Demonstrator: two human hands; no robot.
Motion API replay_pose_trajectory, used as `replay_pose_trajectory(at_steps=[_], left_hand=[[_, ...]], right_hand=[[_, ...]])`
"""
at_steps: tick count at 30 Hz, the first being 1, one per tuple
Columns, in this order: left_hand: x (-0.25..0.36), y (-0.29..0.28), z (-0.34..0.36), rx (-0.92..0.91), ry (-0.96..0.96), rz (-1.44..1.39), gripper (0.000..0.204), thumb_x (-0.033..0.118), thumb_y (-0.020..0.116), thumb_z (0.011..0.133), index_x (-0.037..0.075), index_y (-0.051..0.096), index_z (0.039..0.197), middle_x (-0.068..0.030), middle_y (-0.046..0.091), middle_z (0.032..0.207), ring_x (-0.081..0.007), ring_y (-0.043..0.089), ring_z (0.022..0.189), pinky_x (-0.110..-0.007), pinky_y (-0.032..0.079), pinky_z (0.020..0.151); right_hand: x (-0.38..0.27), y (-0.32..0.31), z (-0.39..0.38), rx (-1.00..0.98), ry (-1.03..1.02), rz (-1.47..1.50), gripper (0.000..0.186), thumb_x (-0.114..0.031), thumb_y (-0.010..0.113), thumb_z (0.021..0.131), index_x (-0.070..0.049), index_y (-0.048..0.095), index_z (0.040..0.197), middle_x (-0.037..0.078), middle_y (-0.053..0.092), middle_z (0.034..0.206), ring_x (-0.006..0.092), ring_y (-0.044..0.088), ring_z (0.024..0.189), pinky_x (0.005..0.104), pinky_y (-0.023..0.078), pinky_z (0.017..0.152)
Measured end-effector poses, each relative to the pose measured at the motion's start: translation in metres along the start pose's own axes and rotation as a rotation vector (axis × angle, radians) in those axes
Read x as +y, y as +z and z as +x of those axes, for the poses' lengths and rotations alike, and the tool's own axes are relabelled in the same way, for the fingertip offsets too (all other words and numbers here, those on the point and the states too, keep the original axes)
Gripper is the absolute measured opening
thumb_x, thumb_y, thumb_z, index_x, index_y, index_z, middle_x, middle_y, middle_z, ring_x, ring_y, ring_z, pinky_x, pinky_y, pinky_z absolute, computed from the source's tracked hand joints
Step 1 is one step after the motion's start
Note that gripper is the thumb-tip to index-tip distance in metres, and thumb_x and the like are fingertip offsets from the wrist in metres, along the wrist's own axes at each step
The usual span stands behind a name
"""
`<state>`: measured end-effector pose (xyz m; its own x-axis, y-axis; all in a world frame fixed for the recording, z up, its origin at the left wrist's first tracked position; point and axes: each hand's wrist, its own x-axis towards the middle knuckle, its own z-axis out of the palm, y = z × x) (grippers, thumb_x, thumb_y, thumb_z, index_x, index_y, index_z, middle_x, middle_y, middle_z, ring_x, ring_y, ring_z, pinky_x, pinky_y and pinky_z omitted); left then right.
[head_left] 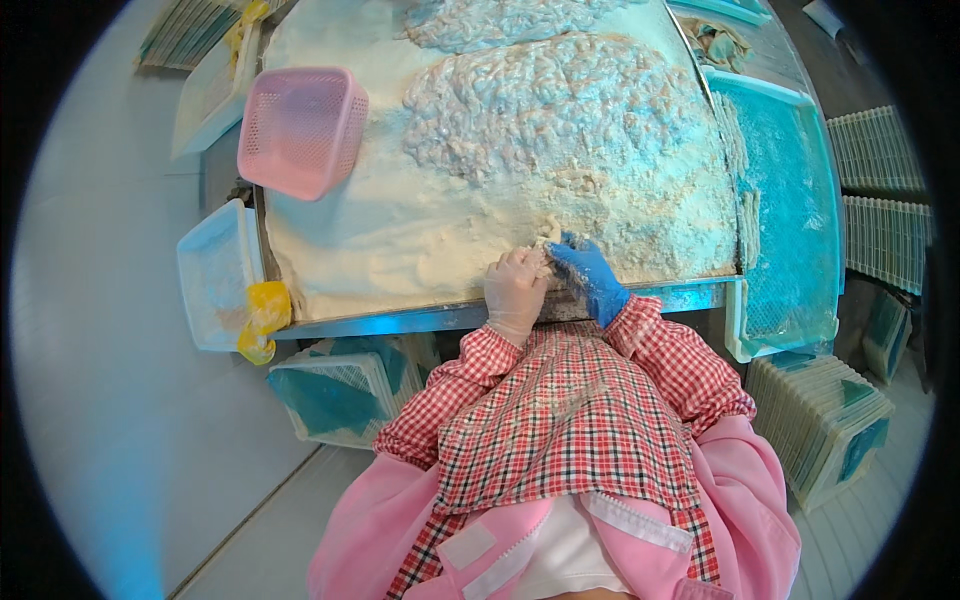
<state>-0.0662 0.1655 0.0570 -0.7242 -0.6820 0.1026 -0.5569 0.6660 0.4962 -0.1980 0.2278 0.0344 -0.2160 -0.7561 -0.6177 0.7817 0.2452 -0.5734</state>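
My left hand (514,292), in a thin whitish glove, and my right hand (592,276), in a blue glove, meet at the near edge of a flour-covered table (350,240). Between their curled fingers is a small pale flour-coated piece (549,236); its exact kind is too small to tell. Loose clumpy flour (640,235) lies just beyond and to the right of my hands. Farther back spreads a broad heap of wet, glistening pale pieces (545,105), with flour along its near side.
A pink perforated basket (300,130) stands on the table's left side. White bins with yellow bags (267,310) line the left edge. Along the right edge runs a tray with teal mesh (790,210), floury strips beside it. Stacked trays (820,425) stand below right, others (335,390) below left.
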Motion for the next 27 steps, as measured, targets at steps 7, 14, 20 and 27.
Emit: replay_pose_trajectory(at_steps=[7,14,20,27], left_hand=[[0.0,-0.019,0.016,0.173,-0.138,-0.248,0.032,0.019,0.071,0.075,0.008,0.061,0.103,-0.0087,0.058,0.088,-0.0268,0.057,0.079,-0.038,0.046,0.067],[0.011,-0.023,0.03,0.162,-0.291,-0.343,0.028,0.01,0.07,0.076,0.006,0.065,0.103,-0.0102,0.064,0.09,-0.023,0.061,0.079,-0.032,0.048,0.069],[-0.028,-0.024,0.023,0.3,-0.234,-0.202,0.021,0.015,0.065,0.083,0.006,0.066,0.101,-0.0118,0.066,0.097,-0.0257,0.063,0.089,-0.034,0.049,0.079],[-0.111,0.001,-0.005,-0.183,-0.455,0.196,0.051,0.026,0.064,0.082,0.008,0.049,0.126,-0.0164,0.059,0.112,-0.0327,0.056,0.106,-0.042,0.048,0.084]], right_hand=[[-0.007,0.005,-0.005,0.011,0.003,0.135,0.028,-0.031,0.056,0.094,-0.009,0.059,0.111,0.002,0.063,0.102,0.0135,0.06,0.091,0.0298,0.049,0.08],[-0.017,0.025,-0.016,0.046,-0.243,-0.281,0.029,-0.032,0.054,0.095,-0.006,0.059,0.108,0.004,0.062,0.102,0.0144,0.059,0.093,0.0304,0.047,0.082],[-0.03,0.01,-0.012,-0.112,-0.305,0.003,0.02,-0.022,0.056,0.094,-0.003,0.06,0.099,0.005,0.063,0.088,0.016,0.06,0.09,0.0307,0.047,0.082],[-0.036,0.007,-0.001,-0.005,-0.244,-0.25,0.037,-0.038,0.047,0.097,-0.004,0.062,0.094,0.003,0.06,0.079,0.0132,0.058,0.072,0.0295,0.048,0.07]])
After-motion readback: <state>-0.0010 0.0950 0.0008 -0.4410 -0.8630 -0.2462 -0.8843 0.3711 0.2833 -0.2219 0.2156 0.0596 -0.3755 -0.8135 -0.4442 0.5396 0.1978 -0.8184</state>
